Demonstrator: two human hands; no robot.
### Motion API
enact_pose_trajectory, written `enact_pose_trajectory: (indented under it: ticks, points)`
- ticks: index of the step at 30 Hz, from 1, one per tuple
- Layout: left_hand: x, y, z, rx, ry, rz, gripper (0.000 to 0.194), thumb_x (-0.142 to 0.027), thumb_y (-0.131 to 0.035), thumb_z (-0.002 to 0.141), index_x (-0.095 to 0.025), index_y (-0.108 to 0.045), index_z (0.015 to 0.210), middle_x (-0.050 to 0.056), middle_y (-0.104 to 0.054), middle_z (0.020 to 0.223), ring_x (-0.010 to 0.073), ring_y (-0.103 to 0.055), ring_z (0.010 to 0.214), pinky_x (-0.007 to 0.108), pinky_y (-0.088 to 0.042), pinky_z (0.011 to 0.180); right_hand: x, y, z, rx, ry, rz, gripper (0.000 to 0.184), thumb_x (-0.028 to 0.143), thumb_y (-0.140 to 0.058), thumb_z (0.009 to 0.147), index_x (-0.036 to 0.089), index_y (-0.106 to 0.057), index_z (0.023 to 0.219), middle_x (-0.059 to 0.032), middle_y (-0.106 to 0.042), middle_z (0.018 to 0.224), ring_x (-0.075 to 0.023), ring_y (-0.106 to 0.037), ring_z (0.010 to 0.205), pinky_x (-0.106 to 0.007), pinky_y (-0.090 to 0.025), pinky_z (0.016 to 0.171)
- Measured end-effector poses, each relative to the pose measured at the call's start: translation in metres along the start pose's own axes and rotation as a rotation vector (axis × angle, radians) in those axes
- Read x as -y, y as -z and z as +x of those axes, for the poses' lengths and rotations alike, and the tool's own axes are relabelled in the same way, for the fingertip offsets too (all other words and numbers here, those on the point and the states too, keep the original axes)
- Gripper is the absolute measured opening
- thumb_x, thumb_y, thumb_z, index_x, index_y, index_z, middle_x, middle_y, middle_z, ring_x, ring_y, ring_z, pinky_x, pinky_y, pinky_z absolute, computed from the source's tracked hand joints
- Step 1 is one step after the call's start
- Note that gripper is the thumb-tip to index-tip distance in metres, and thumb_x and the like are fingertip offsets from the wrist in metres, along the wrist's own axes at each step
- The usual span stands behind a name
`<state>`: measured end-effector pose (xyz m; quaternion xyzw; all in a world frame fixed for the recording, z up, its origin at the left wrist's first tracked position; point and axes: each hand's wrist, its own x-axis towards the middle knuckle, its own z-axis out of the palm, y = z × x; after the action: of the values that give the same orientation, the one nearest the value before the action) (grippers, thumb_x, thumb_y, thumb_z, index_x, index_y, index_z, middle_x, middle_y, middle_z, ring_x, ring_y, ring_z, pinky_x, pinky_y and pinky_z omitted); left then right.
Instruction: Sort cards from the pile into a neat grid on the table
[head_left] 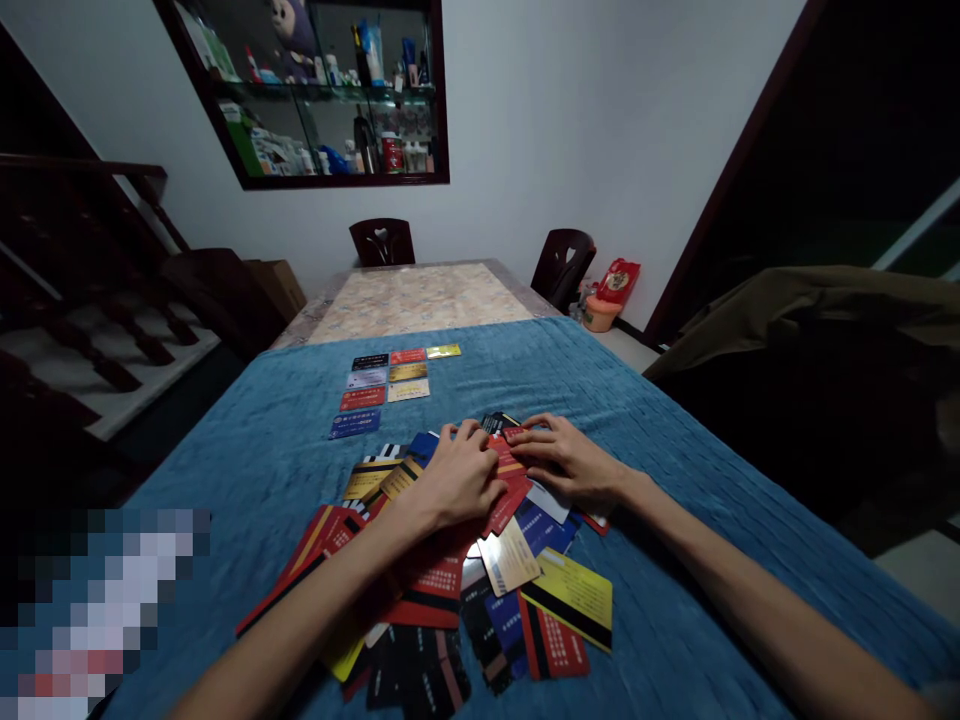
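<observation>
I have both hands down on a loose pile of cards in the lower middle of the frame, spread over a blue cloth. My left hand has its fingers curled over the upper part of the pile; I cannot tell whether they grip a card. My right hand, just beside it, is loosely open, palm down, its fingertips touching the red cards between my two hands.

Below them in the frame, a pale gold card overlaps a yellow card with a black stripe. Black cards lie along the bottom edge of the pile, and gold-coloured ones show left of my left hand.

Just above centre, slightly left, eight cards lie apart from the pile in rows: a black card, a red one and a yellow one; a silvery one and a gold one; a red one and a cream one; then a single blue card. Beyond the cloth, the patterned tabletop runs toward two dark chairs.
</observation>
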<state>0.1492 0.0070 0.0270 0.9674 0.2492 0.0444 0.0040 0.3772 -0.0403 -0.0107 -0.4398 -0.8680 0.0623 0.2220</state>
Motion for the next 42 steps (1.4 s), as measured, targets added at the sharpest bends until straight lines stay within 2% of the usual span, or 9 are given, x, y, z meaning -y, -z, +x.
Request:
enact_pose_trajectory:
  ticks: [8, 12, 18, 23, 29, 32, 42]
  points:
    - [0.003, -0.005, 0.002, 0.007, 0.004, -0.024, 0.025, -0.036, -0.054, 0.091, -0.015, -0.069, 0.092, 0.013, -0.067, 0.104, 0.0287, -0.052, 0.111, 0.044, -0.041, 0.091, -0.001, -0.001, -0.002, -0.025, 0.014, -0.001, 0.033, 0.03, -0.06, 0.092, 0.022, -0.066, 0.123, -0.0097, -0.064, 0.13, -0.0274, -0.047, 0.124, -0.052, -0.041, 0.103]
    - [0.002, -0.001, 0.002, 0.012, -0.021, -0.02, 0.027, -0.032, -0.051, 0.092, -0.015, -0.071, 0.087, 0.013, -0.069, 0.096, 0.0294, -0.052, 0.114, 0.045, -0.04, 0.091, -0.001, 0.0, -0.003, -0.053, 0.017, 0.008, 0.028, 0.031, -0.058, 0.094, 0.022, -0.069, 0.119, -0.0105, -0.069, 0.119, -0.0264, -0.051, 0.119, -0.05, -0.044, 0.1]
    - [0.006, 0.009, 0.003, -0.019, -0.026, -0.097, 0.029, -0.025, -0.046, 0.095, -0.017, -0.072, 0.086, 0.009, -0.072, 0.092, 0.0264, -0.056, 0.11, 0.042, -0.042, 0.09, -0.007, -0.005, -0.003, -0.216, 0.052, -0.019, 0.025, 0.03, -0.052, 0.098, 0.023, -0.07, 0.113, -0.0089, -0.073, 0.102, -0.025, -0.057, 0.103, -0.047, -0.048, 0.088]
    - [0.013, 0.009, 0.005, -0.096, 0.007, -0.205, 0.029, -0.018, -0.045, 0.095, -0.016, -0.073, 0.088, 0.01, -0.072, 0.095, 0.022, -0.06, 0.101, 0.036, -0.045, 0.089, -0.015, -0.015, -0.003, -0.328, 0.061, -0.023, 0.026, 0.025, -0.05, 0.098, 0.023, -0.066, 0.119, -0.0078, -0.073, 0.097, -0.0233, -0.059, 0.095, -0.042, -0.049, 0.081]
    - [0.021, 0.003, 0.007, -0.14, 0.019, -0.316, 0.03, -0.011, -0.045, 0.091, -0.016, -0.074, 0.098, 0.009, -0.071, 0.095, 0.0199, -0.061, 0.09, 0.032, -0.047, 0.082, -0.015, -0.017, -0.004, -0.366, -0.047, -0.009, 0.029, 0.021, -0.052, 0.096, 0.021, -0.065, 0.121, -0.01, -0.069, 0.099, -0.0219, -0.06, 0.089, -0.038, -0.05, 0.078]
    - [0.023, 0.0, 0.007, -0.16, 0.024, -0.339, 0.03, -0.009, -0.045, 0.09, -0.016, -0.074, 0.096, 0.009, -0.07, 0.092, 0.0192, -0.06, 0.087, 0.031, -0.047, 0.08, -0.014, -0.017, -0.005, -0.352, -0.086, -0.005, 0.031, 0.018, -0.05, 0.095, 0.02, -0.064, 0.122, -0.0101, -0.066, 0.099, -0.0215, -0.06, 0.089, -0.038, -0.051, 0.079]
    - [0.023, -0.006, 0.009, -0.179, 0.029, -0.31, 0.03, -0.008, -0.045, 0.089, -0.017, -0.071, 0.101, 0.009, -0.07, 0.093, 0.0211, -0.059, 0.091, 0.033, -0.047, 0.081, -0.012, -0.018, -0.005, -0.362, -0.076, -0.077, 0.03, 0.016, -0.047, 0.096, 0.021, -0.066, 0.119, -0.0087, -0.068, 0.096, -0.0209, -0.06, 0.087, -0.036, -0.049, 0.078]
